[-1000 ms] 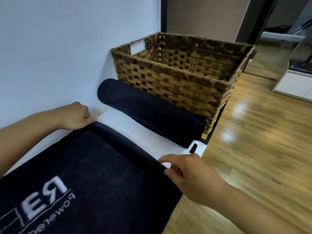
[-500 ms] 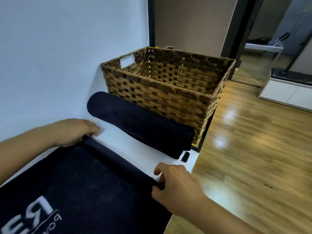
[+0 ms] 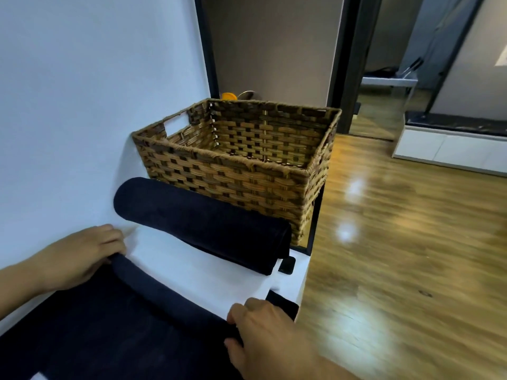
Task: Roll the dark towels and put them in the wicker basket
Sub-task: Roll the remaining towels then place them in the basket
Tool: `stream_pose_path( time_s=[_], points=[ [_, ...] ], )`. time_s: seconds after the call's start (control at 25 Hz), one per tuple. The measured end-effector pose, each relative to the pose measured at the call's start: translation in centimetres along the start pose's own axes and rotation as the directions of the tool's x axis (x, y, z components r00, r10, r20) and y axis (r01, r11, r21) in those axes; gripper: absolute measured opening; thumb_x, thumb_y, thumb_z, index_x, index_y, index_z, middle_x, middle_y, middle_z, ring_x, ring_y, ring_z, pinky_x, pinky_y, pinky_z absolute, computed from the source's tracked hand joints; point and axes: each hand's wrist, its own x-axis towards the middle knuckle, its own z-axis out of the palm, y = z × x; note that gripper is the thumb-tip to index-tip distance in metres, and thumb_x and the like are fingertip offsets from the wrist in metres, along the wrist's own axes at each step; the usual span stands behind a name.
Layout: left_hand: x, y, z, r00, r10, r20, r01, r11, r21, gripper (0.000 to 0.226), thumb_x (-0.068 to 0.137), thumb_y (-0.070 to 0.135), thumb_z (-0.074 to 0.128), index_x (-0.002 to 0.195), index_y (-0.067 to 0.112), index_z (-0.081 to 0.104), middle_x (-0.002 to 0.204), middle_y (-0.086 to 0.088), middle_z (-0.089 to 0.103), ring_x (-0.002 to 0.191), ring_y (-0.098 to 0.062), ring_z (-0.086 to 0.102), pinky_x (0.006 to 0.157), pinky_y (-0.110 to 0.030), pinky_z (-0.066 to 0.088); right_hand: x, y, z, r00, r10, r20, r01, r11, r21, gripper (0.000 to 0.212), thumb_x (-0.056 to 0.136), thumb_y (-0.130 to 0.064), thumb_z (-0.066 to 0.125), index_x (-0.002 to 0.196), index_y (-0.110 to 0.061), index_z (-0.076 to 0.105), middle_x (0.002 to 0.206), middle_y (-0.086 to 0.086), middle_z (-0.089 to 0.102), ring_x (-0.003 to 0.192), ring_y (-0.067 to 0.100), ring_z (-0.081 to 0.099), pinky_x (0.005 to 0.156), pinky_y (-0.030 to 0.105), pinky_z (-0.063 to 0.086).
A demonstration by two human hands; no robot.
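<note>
A dark navy towel (image 3: 115, 333) lies flat on the white tabletop (image 3: 203, 272), its far edge curled into a thin roll. My left hand (image 3: 79, 256) grips the roll's left end by the wall. At the table's right edge my right hand (image 3: 263, 333) grips the roll's right end. A finished rolled dark towel (image 3: 203, 223) lies crosswise just beyond, touching the front wall of the wicker basket (image 3: 233, 174). The basket's inside looks empty.
A white wall (image 3: 82, 105) runs along the left of the table. A small black object (image 3: 287, 265) lies at the rolled towel's right end. To the right the table drops to a wooden floor (image 3: 411, 256). An orange item (image 3: 229, 96) shows behind the basket.
Both hands have drawn the towel's far edge toward me, so the roll is thicker. The printed white lettering has passed out of view as the camera tilted up.
</note>
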Motion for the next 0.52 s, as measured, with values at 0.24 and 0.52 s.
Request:
stream_pose_path(
  time_s=[0.24,0.52],
  points=[
    [3.2,1.7,1.2,0.958,-0.134,-0.253,0.14,0.99,0.006,0.022,0.069,-0.005,0.054,0.082,0.009,0.065,0.081,0.0,0.051,0.072,-0.024,0.054,0.058,-0.035,0.048,2.2,4.0,-1.0,0.931,-0.188,-0.313,0.1,0.956,-0.277,0.024,0.07,-0.03,0.076,0.084,-0.016,0.061,0.075,0.001,0.059,0.065,0.018,0.058,0.051,0.027,0.041],
    [2.1,3.3,0.9,0.93,-0.21,-0.301,0.25,0.963,0.103,0.013,0.073,0.004,0.058,0.081,-0.001,0.067,0.073,-0.014,0.056,0.061,-0.035,0.055,0.051,-0.038,0.044,2.0,5.3,0.7,0.739,-0.55,-0.389,0.329,0.798,-0.505,0.016,0.087,-0.002,0.048,0.089,-0.009,0.063,0.075,0.005,0.055,0.065,0.018,0.046,0.054,0.027,0.043]
  ],
)
